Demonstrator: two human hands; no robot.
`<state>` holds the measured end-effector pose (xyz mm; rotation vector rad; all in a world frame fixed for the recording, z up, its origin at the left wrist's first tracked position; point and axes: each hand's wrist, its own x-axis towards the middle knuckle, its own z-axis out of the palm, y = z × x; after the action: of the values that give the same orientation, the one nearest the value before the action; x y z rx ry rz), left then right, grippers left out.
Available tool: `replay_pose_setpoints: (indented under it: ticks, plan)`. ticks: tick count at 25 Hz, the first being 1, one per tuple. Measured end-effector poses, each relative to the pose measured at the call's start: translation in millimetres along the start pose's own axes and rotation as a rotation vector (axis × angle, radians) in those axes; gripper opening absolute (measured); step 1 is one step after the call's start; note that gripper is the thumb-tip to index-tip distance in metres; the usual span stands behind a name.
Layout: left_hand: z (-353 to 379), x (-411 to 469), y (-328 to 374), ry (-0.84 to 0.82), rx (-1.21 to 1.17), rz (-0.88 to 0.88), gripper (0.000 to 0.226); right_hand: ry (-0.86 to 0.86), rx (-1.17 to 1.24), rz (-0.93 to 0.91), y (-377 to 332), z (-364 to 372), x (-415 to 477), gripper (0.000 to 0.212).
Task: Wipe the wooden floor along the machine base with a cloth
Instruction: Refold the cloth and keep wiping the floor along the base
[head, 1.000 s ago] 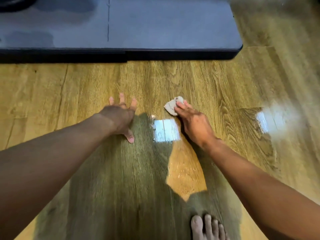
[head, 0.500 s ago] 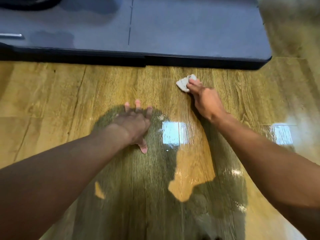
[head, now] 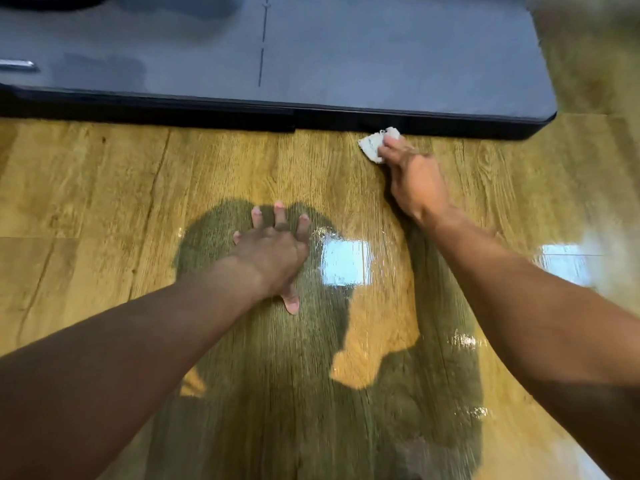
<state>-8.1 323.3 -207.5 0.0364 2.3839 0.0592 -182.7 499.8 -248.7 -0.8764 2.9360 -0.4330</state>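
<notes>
Two hands: right hand, its grip holding the cloth against the machine base; left hand, grip wide, flat on the wooden floor short of that base.

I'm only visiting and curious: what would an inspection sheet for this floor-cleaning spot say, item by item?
Surface: glossy wooden floor with bright reflections.
Job's things: small pale cloth, crumpled, on the floor right at the dark lower edge of the grey machine base.
Clutter: nothing seen.
Hands: right hand grips the cloth with its fingertips; left hand rests flat on the floor, fingers spread, holding nothing.
Cables: nothing seen.
Surroundings: a short shiny metal piece on the base at far left; more floor past the base's right corner.
</notes>
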Motion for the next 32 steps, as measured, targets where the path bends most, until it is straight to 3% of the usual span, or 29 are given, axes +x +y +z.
replay_pose_setpoints:
  ticks: [5,8,11,14,16,17,21,23,27,29,32]
  plan:
    - [1,0,1,0.011,0.001,0.002,0.131,-0.160,-0.027,-0.277,-12,6,-36,0.044]
    - [3,-1,0,0.030,0.021,0.007,0.132,-0.143,-0.060,-0.188,-3,-5,11,0.036]
    - [3,-1,-3,0.029,0.007,-0.008,0.136,-0.093,-0.040,-0.133,-18,9,-6,0.037]
    - [5,-2,-3,0.038,0.002,-0.009,0.135,-0.154,0.038,-0.363,-32,25,-85,0.041]
    - [8,-3,-2,0.050,0.027,-0.003,0.133,-0.228,0.021,-0.500,-24,20,-92,0.046]
    - [8,-2,-3,0.051,0.044,-0.001,0.133,-0.238,-0.011,-0.491,-21,15,-78,0.048]
    - [8,-1,-21,0.042,0.055,0.012,0.133,-0.143,0.012,-0.167,-41,13,-61,0.060]
    - [14,-1,-32,0.057,0.061,-0.001,0.131,-0.038,0.054,-0.269,-55,23,-104,0.055]
    - [26,-6,-39,0.083,0.058,-0.069,0.122,-0.179,0.062,-0.601,-45,21,-163,0.060]
    - [26,-9,-42,0.058,0.014,-0.081,0.125,-0.217,0.025,-0.492,-45,19,-140,0.057]
    - [21,-12,-47,0.033,-0.045,-0.070,0.131,-0.091,0.106,-0.205,-65,23,-133,0.059]
